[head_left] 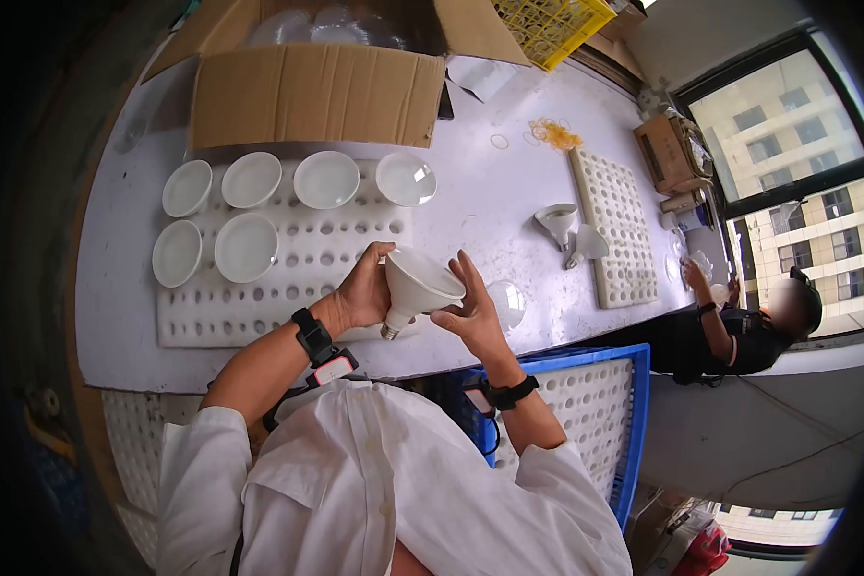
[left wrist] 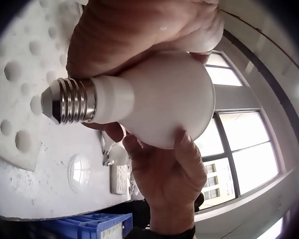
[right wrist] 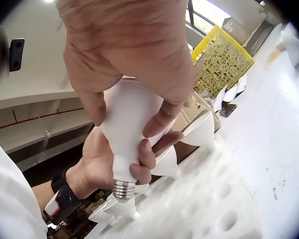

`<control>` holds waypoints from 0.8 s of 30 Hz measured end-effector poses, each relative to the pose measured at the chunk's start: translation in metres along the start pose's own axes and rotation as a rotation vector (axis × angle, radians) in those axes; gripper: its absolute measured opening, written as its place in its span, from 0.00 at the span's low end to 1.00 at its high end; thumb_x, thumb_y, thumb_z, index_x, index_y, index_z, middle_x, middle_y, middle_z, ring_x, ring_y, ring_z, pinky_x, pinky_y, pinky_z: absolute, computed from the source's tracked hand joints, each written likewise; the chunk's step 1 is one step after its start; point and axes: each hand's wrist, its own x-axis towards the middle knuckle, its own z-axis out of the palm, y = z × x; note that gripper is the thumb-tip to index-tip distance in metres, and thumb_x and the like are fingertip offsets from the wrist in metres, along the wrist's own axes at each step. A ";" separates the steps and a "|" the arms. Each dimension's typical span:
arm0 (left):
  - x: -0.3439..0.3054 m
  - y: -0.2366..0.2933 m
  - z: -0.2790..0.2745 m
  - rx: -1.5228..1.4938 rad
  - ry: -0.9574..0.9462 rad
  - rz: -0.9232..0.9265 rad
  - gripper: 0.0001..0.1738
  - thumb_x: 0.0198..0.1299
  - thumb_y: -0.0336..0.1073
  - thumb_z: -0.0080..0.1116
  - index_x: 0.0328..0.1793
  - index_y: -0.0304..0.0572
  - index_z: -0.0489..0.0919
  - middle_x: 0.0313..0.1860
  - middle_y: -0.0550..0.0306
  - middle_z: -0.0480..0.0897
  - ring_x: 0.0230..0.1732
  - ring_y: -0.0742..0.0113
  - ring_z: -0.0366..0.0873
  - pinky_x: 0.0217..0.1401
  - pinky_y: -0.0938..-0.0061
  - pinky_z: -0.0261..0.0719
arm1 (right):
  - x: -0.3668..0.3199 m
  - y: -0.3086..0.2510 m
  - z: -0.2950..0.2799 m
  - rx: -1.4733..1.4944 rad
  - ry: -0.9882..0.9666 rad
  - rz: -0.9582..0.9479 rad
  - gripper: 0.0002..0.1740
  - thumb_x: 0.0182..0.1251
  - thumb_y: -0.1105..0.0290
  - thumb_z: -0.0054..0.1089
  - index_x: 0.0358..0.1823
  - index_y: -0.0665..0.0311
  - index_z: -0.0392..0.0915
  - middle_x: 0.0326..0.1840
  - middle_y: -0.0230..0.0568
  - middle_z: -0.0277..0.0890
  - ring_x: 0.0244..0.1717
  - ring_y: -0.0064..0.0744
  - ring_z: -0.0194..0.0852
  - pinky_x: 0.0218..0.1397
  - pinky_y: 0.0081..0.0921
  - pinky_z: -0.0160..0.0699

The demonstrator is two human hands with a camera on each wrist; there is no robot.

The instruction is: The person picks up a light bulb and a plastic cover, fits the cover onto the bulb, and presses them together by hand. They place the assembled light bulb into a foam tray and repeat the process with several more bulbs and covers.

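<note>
A smooth white bulb [head_left: 419,282] is in the middle, up over the near edge of the table. It's shaped like a funnel, with a shiny, ridged metal screw end pointing to 7 o'clock. The left hand [head_left: 360,293] grips its side, and the right hand [head_left: 475,317] pinches its wide end.

Fingers hide part of the bulb. At 11 o'clock, a brown cardboard box [head_left: 317,96] holds clear, shiny things; the top edge cuts it off, so I can't tell what they are.

The white table [head_left: 470,182] looks flat and a bit smudged. At 9 o'clock is a soft foam board [head_left: 250,322] full of holes, with six white bulbs [head_left: 326,180] on it toward 10 o'clock. Two loose lamps [head_left: 558,223] lie at 2 o'clock. A blue crate [head_left: 636,413] is at 4 o'clock, another person [head_left: 739,331] at 3, and big windows [head_left: 773,125] at 2.
</note>
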 end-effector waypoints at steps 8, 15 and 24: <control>-0.003 -0.010 0.001 -0.006 0.125 0.077 0.31 0.58 0.58 0.39 0.61 0.47 0.68 0.55 0.53 0.73 0.58 0.57 0.67 0.55 0.51 0.68 | 0.000 0.001 -0.002 -0.281 0.077 0.037 0.56 0.48 0.63 0.73 0.72 0.69 0.43 0.66 0.57 0.58 0.62 0.42 0.64 0.43 0.24 0.79; 0.000 -0.018 -0.014 0.011 0.113 -0.028 0.28 0.60 0.53 0.47 0.63 0.50 0.66 0.55 0.55 0.74 0.54 0.60 0.73 0.52 0.55 0.77 | 0.000 -0.014 0.005 -0.493 0.060 -0.060 0.54 0.42 0.64 0.77 0.70 0.64 0.53 0.60 0.49 0.65 0.55 0.32 0.67 0.35 0.22 0.78; -0.005 -0.021 -0.005 -0.099 0.067 0.049 0.30 0.59 0.54 0.54 0.62 0.47 0.66 0.51 0.57 0.76 0.49 0.63 0.77 0.44 0.63 0.81 | -0.002 -0.019 0.011 -0.463 -0.059 -0.128 0.61 0.39 0.63 0.78 0.72 0.66 0.44 0.66 0.53 0.58 0.66 0.47 0.58 0.63 0.35 0.66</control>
